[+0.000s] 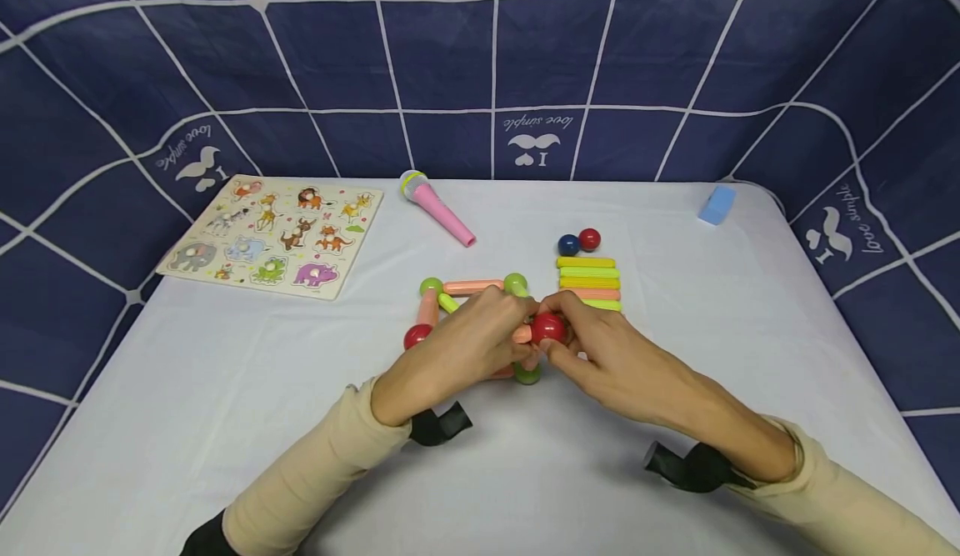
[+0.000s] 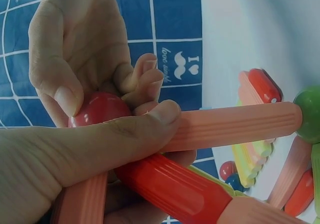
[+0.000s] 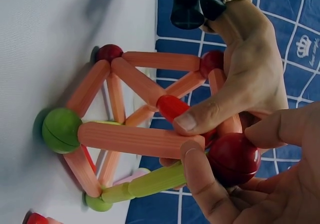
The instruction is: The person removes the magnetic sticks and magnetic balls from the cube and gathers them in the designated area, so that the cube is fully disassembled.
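Observation:
A toy frame of ribbed rods joined by balls stands on the table, with orange rods (image 3: pixel 142 139), a lime rod (image 3: pixel 157 180) and green balls (image 3: pixel 61 130). At one upper corner, my right hand (image 1: pixel 615 356) pinches a glossy red ball (image 1: pixel 548 328) between thumb and fingers. Close beside it my left hand (image 1: pixel 480 331) grips the rods that meet there, its thumb across an orange rod and a red rod (image 2: pixel 175 186). In the right wrist view the ball is against the rod ends. From above, my left hand hides much of the frame.
Right of the frame lies a row of yellow, lime and orange rods (image 1: pixel 588 272), with a blue ball (image 1: pixel 568 245) and another red ball (image 1: pixel 589 239) behind. Farther off are a pink toy microphone (image 1: pixel 444 212), an animal puzzle board (image 1: pixel 273 235) and a blue block (image 1: pixel 717 205).

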